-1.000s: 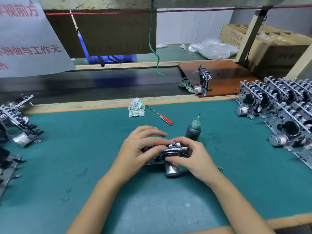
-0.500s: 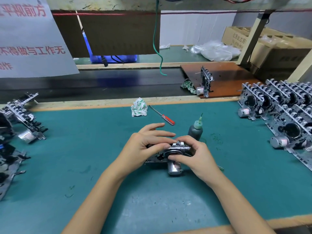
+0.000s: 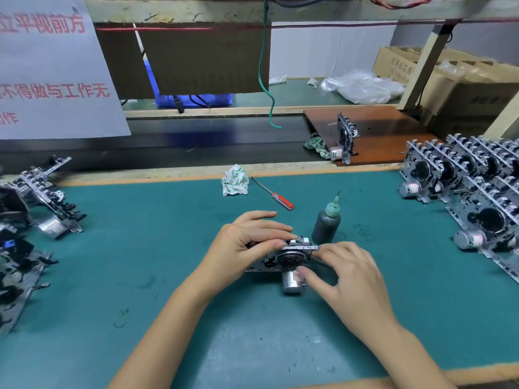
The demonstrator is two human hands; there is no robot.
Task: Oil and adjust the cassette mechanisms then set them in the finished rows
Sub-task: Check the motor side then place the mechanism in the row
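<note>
A cassette mechanism (image 3: pixel 289 261) with a silver motor at its near side rests on the green mat (image 3: pixel 140 276) in the middle. My left hand (image 3: pixel 247 240) grips its left end and top edge. My right hand (image 3: pixel 348 276) is at its right side, fingers spread, thumb against the motor and fingertips touching the frame. A dark oil bottle (image 3: pixel 325 224) with a green nozzle stands upright just behind. Finished mechanisms (image 3: pixel 463 178) stand in rows at the right. More mechanisms (image 3: pixel 42 197) lie in a pile at the left.
A red-handled screwdriver (image 3: pixel 273 194) and a crumpled white cloth (image 3: pixel 234 181) lie behind the bottle. A single mechanism (image 3: pixel 345 141) stands on a brown board (image 3: pixel 393 130) at the back right, by a green rag. A dark conveyor belt (image 3: pixel 196 144) runs beyond the mat's far edge.
My right hand has let go of the top of the mechanism and drawn back to the right, fingers opening. The left hand keeps its grip. The view has shifted slightly.
</note>
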